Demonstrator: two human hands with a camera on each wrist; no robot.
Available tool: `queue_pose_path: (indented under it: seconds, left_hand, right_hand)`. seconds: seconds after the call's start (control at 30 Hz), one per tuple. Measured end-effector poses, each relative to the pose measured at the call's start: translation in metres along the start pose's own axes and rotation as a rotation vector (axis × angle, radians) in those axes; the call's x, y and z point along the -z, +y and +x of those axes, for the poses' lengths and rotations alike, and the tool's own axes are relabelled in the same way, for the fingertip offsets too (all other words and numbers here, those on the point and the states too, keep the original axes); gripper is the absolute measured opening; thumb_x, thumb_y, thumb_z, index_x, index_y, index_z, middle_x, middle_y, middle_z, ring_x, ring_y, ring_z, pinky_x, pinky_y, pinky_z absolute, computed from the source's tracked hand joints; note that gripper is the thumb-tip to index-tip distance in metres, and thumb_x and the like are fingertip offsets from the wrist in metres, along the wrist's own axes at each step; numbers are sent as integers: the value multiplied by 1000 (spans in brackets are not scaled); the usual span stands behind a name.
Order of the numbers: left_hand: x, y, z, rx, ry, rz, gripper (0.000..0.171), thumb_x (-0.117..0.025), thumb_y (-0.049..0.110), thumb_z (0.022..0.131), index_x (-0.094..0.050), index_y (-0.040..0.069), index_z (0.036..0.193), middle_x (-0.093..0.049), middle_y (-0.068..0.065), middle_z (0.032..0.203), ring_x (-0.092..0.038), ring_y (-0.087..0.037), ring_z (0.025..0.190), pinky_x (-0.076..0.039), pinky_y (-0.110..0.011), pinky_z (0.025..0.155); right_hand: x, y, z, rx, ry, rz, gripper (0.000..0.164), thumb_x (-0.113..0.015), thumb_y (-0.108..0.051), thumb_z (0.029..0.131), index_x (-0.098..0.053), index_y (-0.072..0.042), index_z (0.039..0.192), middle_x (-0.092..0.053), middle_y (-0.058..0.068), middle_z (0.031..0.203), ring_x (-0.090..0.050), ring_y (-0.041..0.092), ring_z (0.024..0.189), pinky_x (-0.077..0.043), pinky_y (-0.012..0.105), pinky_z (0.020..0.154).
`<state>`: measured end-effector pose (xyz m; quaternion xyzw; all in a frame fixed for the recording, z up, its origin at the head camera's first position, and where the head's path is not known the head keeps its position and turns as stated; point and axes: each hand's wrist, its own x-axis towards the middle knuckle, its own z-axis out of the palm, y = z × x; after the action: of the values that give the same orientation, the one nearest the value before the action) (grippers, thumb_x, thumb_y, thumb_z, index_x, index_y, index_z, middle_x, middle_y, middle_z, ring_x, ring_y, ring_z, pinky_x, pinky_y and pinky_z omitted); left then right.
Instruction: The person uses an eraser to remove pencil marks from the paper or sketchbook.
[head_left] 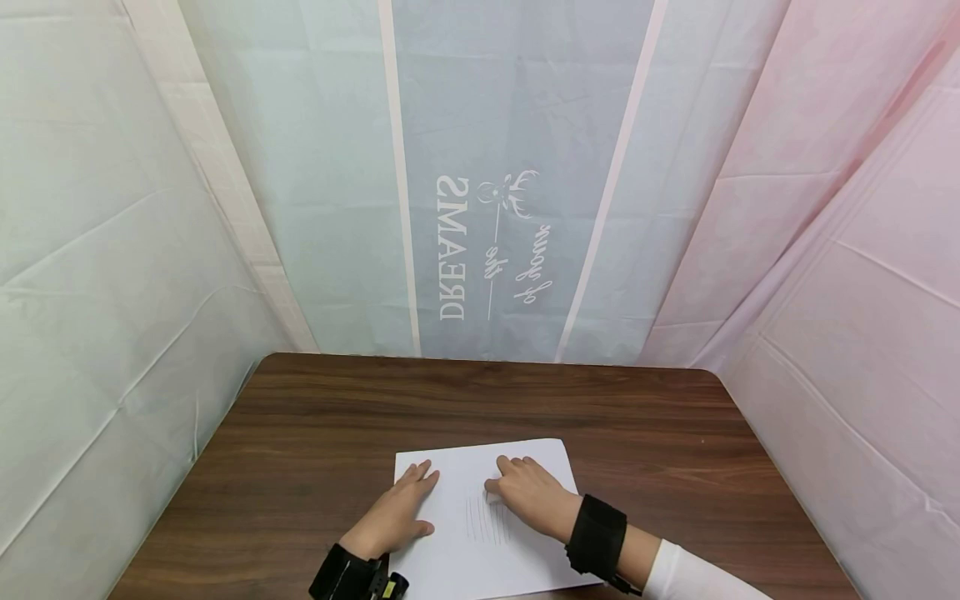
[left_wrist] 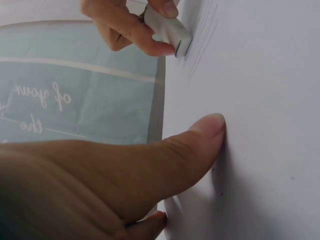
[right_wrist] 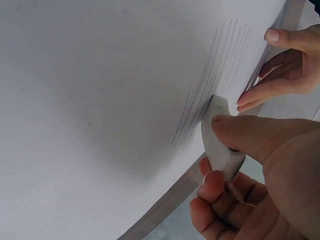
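A white eraser [right_wrist: 216, 135] with a worn, greyish edge is pinched between the thumb and fingers of my right hand [head_left: 534, 497]. Its tip touches the white paper [head_left: 450, 567] beside several thin, roughly parallel pencil lines [right_wrist: 212, 75]. My left hand [head_left: 401, 510] rests on the left part of the sheet, fingers spread and thumb out. In the left wrist view, the left thumb [left_wrist: 195, 145] lies against the paper while the eraser [left_wrist: 170, 31] shows above it in the right hand. Seen from the head, the right hand mostly covers the eraser.
Under the paper is a dark brown wooden table [head_left: 337, 417]. A pale curtain [head_left: 517, 108] with printed lettering hangs behind the table's far edge, and light cloth [head_left: 112, 292] flanks both sides. Black bands [head_left: 596, 537] wrap both wrists.
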<state>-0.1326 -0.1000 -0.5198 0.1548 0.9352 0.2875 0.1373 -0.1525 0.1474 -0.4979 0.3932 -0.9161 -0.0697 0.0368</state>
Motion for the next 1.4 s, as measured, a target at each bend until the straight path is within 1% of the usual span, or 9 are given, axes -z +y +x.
queue_pose_path:
  seconds: [0.2,0.43,0.77,0.93,1.4]
  left_hand:
    - [0,0,0,5,-7,6,72,-83,13,79,-54,-3,143,-39,-25,159,-33,-48,149,-34,-65,116]
    - [0,0,0,-6,-1,1,72,-84,12,78,-54,-4,142,-39,-27,158,-34,-50,148,-34,-66,115]
    - [0,0,2,18,-18,2,73,-83,12,79,-53,-3,143,-37,-25,160,-31,-48,150,-33,-65,116]
    - [1,0,3,20,-23,-1,72,-83,12,80,-53,-3,144,-37,-25,160,-30,-48,150,-32,-65,117]
    - [0,1,3,26,-8,1,72,-84,10,79,-53,-3,143,-38,-25,159,-31,-48,150,-33,-65,116]
  right_hand:
    - [-1,1,-1,-2,13,1,20,-76,-15,88,-79,-23,106,-59,1,82,-54,8,67,-49,26,63]
    - [0,2,-2,-2,17,-7,20,-76,-15,88,-79,-23,105,-59,1,82,-53,9,66,-48,26,62]
    - [1,4,-4,-1,17,-3,20,-76,-12,89,-79,-23,106,-60,2,82,-51,9,65,-46,25,61]
    - [1,5,-4,1,12,-7,21,-76,-12,89,-79,-23,106,-60,2,82,-51,10,65,-46,25,61]
    - [4,6,-5,-11,6,-4,20,-75,-13,89,-79,-22,106,-61,2,83,-53,10,65,-48,26,63]
